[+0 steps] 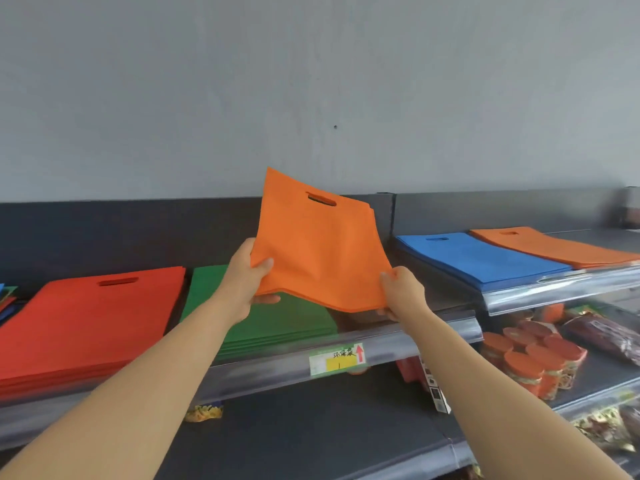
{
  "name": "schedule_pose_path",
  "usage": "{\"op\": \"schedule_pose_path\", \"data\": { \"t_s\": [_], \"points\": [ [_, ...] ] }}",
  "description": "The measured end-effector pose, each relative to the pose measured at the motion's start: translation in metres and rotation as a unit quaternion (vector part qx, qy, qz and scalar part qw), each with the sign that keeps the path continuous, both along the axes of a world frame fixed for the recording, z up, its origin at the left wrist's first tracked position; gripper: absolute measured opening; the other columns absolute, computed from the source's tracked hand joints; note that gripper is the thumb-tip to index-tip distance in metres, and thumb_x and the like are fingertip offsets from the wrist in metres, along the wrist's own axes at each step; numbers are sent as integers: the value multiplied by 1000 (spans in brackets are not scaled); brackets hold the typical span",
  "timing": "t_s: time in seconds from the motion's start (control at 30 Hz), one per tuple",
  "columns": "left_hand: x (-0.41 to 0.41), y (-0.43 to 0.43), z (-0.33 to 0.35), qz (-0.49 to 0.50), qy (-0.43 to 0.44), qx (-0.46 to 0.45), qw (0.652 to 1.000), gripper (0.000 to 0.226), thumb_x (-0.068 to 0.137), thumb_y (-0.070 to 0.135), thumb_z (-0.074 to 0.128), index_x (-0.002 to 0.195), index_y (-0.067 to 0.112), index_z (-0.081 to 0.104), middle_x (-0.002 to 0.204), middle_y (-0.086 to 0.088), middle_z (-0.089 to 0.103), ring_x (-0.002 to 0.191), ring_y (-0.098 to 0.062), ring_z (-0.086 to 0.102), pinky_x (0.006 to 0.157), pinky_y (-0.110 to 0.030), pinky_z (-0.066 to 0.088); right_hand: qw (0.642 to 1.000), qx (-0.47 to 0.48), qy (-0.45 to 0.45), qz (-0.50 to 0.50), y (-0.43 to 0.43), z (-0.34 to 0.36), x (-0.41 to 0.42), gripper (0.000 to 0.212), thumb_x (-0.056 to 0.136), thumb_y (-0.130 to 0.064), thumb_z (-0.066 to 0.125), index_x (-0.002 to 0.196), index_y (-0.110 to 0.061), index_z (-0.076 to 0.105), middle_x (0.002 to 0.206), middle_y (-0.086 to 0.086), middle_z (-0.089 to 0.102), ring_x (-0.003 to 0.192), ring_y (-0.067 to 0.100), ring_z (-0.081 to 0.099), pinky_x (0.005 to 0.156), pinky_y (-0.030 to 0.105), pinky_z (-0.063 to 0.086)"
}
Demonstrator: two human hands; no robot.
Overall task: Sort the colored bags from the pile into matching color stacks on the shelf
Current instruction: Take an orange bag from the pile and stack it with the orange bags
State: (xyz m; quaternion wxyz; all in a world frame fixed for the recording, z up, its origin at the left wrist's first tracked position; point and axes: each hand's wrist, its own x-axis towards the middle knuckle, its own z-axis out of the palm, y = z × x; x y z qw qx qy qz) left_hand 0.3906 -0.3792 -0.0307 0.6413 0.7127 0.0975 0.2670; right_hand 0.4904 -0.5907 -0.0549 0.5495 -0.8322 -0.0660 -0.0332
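The left hand [247, 275] grips the lower left corner of a thin bundle of orange bags [318, 251], thumb on top and fingers curled beneath. The right hand [401, 292] pinches the lower right corner the same way, thumb over the edge. Between the two hands the bundle's near edge sags slightly. The rest tilts up and away toward the grey wall [311, 81], with the handle cutout at the far end.

The bundle is held in the air above the shelf [381, 348], over the right part of the green stack [277, 323] and the bare spot just beside it. The red stack [90, 327] lies left of the green one. On the next shelf section to the right, the blue stack [481, 261] lies flat with the orange stack [554, 249] just beside it, well apart from the hands. A few mixed bags [7, 299] show at the far left edge. A price label [337, 360] sits on the shelf rail below the bundle, and jars with orange lids [533, 362] stand on the lower shelf to the right.
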Motion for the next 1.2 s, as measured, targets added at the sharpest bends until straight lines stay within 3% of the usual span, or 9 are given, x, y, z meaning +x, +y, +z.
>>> {"op": "schedule_pose_path", "data": {
  "t_s": [0.2,0.3,0.4,0.5,0.6,0.77,0.9,1.07,1.2],
  "points": [
    [98,-63,9,-98,-25,-4,995,23,96,23,53,117,24,44,106,6,54,87,-19,58,46,-32,54,973,-73,-168,-141,-76,31,57,26,102,-21,31,100,-8,53,85,10,56,54,19,52,54,30,45],
    [149,-113,10,-140,-15,10,990,22,97,22,51,117,24,43,104,6,53,89,-19,58,47,-33,55,952,-131,-177,-211,-133,36,85,26,102,-20,31,92,-8,52,81,9,54,71,28,52,64,29,34],
    [196,-168,11,-154,-34,61,986,22,96,20,52,117,21,46,103,6,54,95,-18,57,75,-42,55,938,-155,-168,-261,-190,31,114,31,102,-19,31,95,-2,56,79,9,52,77,30,51,65,29,29],
    [234,-221,16,-162,-55,95,981,20,97,19,50,117,17,47,95,10,51,85,-8,52,73,-27,46,930,-150,-170,-289,-244,28,141,32,101,-19,30,96,-2,57,82,13,56,81,31,51,68,32,31],
    [268,-276,20,-167,-62,108,978,18,98,21,47,114,14,47,91,8,49,89,-15,51,72,-27,43,925,-137,-179,-305,-298,30,167,31,101,-18,30,92,-3,56,79,7,52,81,29,47,68,32,31],
    [322,-365,30,-184,-26,140,973,29,97,18,45,125,12,40,101,1,50,93,-18,51,84,-38,49,920,-124,-194,-317,-390,36,213,30,99,-20,29,80,-7,47,67,3,47,70,27,45,52,31,25],
    [361,-417,36,-189,11,147,971,20,93,12,47,112,15,42,94,-2,52,75,-12,51,64,-26,43,922,-132,-194,-309,-438,32,257,29,99,-20,29,80,-7,47,69,5,49,70,26,44,51,32,25],
    [413,-433,39,-182,47,89,978,15,89,23,52,97,10,54,91,-10,53,80,-22,53,71,-32,41,938,-134,-186,-261,-460,25,320,29,99,-22,30,80,-9,48,67,1,47,68,25,44,50,29,27],
    [458,-424,38,-162,72,53,983,8,87,22,52,87,17,45,86,-6,44,78,-20,43,71,-33,31,948,-140,-193,-212,-463,29,370,29,98,-20,33,90,-4,56,73,4,53,74,27,47,59,32,32]
  ]
}}
